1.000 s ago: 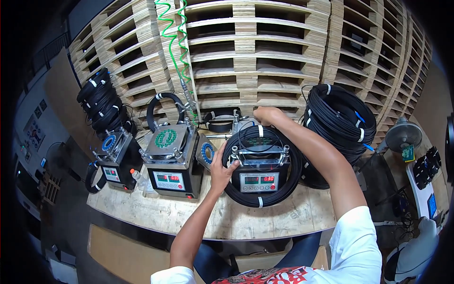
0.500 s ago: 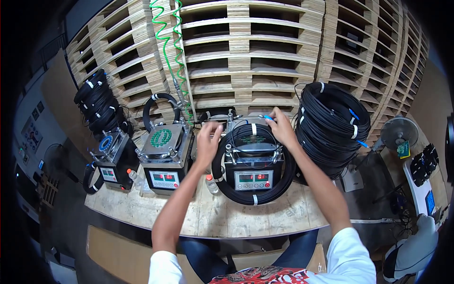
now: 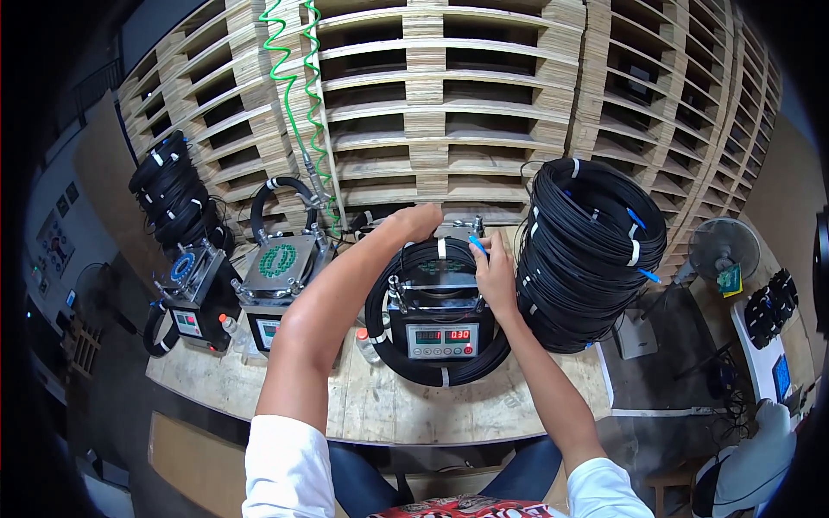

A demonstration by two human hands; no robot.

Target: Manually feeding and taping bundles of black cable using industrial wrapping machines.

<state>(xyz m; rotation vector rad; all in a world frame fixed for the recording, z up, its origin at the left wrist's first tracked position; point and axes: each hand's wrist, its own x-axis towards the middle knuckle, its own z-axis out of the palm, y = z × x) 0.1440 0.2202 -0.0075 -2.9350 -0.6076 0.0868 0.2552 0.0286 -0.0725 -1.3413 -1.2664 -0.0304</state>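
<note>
A coil of black cable (image 3: 445,377), tied with white bands, is looped around a box-shaped machine (image 3: 406,329) with a lit display and metal corner posts. My left hand (image 3: 420,221) is closed above the machine's back left corner; its fingertips are hidden, so what it grips cannot be made out. To the right of the machine's top plate, my right hand (image 3: 496,274) pinches a cable end with a blue cap (image 3: 477,246), pointing up and left.
Two similar machines (image 3: 278,262) (image 3: 183,266) stand to the left, with small red-capped bottles (image 3: 369,348) between. A tall stack of black cable coils (image 3: 561,259) rises close on the right. Green coiled air hoses (image 3: 285,78) hang before wooden pallets (image 3: 427,95). A fan (image 3: 724,250) is farther right.
My left hand has moved right and back, from beside the machine to above its rear corner, and closed. My right hand has come lower and nearer, still holding the blue-capped end. The view has shifted slightly.
</note>
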